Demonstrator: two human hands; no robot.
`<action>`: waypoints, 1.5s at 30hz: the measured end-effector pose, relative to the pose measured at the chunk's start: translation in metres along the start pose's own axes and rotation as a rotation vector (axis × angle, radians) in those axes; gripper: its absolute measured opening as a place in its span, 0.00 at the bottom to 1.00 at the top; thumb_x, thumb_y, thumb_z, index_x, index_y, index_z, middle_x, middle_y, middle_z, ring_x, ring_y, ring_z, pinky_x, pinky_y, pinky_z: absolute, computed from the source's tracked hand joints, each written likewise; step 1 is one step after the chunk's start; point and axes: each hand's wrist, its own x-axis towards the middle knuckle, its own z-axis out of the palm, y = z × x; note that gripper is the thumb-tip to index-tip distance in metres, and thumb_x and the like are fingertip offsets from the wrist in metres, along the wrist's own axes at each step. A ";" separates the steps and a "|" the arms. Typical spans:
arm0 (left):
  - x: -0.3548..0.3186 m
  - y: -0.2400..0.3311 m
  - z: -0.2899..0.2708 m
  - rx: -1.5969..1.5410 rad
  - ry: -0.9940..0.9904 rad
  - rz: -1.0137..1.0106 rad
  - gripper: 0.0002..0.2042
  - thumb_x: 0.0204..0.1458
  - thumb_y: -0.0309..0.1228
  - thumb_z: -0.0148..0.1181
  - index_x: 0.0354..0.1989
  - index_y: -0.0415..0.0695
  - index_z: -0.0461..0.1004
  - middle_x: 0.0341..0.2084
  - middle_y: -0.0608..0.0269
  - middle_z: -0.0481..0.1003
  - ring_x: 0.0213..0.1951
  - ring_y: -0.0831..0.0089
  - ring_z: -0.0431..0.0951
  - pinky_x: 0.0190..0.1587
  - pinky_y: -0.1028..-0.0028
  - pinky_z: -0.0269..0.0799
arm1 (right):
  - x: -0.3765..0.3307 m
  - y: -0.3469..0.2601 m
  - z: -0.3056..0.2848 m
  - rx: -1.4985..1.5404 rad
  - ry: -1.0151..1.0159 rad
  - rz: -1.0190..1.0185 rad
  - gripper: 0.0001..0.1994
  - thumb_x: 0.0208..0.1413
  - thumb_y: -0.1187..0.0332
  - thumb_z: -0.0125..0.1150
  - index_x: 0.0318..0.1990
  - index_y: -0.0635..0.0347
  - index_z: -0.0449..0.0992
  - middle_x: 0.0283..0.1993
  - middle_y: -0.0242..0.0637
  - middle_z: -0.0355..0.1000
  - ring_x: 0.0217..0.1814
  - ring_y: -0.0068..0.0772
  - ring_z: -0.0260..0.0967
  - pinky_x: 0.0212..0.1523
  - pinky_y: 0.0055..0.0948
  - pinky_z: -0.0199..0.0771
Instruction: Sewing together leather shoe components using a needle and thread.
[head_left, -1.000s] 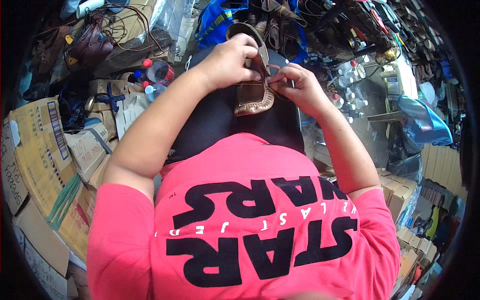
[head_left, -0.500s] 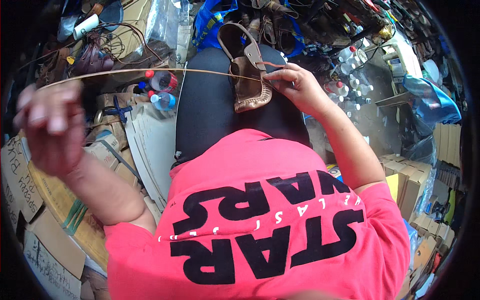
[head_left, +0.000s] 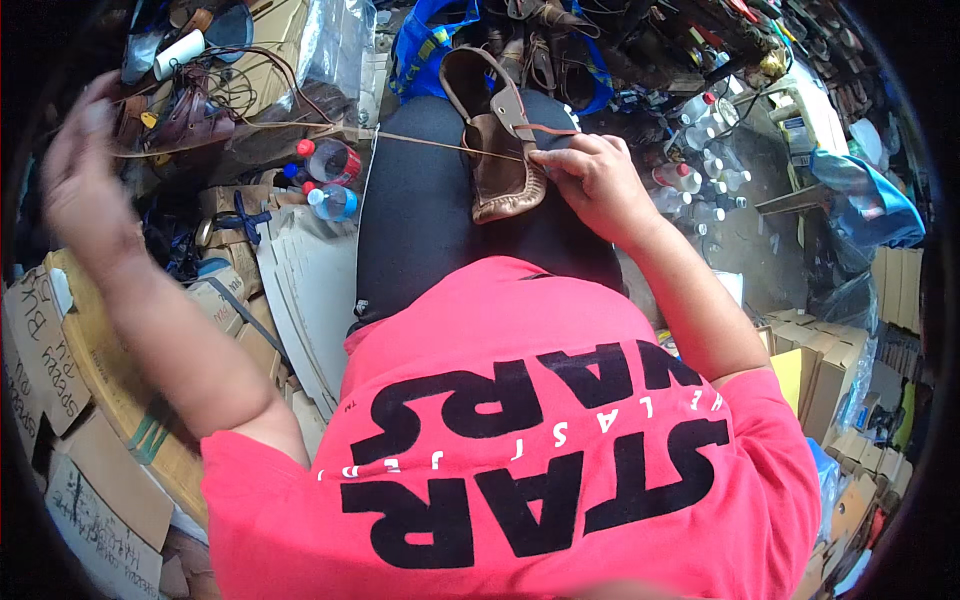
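I'm likely tightening thin tan cord (head_left: 430,142), right hand (head_left: 600,178) pinching brown leather shoe (head_left: 497,172), upper centre, left hand (head_left: 90,190) grip unclear, next needing even tension.

Head-worn fisheye view, steeply downward

Left hand (head_left: 85,185) is heavily blurred; whether the pale lace (head_left: 430,143) is gripped there cannot be told. Edge of the brown shoe (head_left: 497,177) is partly covered by the right hand (head_left: 598,180). Blue bag (head_left: 412,62) is cut off by the top edge. Single items in the upper-right clutter (head_left: 845,95) cannot be made out.
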 end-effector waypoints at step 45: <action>-0.167 -0.010 0.182 -0.074 -0.862 0.205 0.04 0.46 0.33 0.65 0.31 0.53 0.82 0.24 0.69 0.69 0.36 0.67 0.70 0.41 0.66 0.59 | 0.042 0.055 -0.009 0.643 -0.483 0.216 0.14 0.53 0.81 0.58 0.43 0.53 0.82 0.34 0.27 0.64 0.45 0.24 0.63 0.55 0.21 0.63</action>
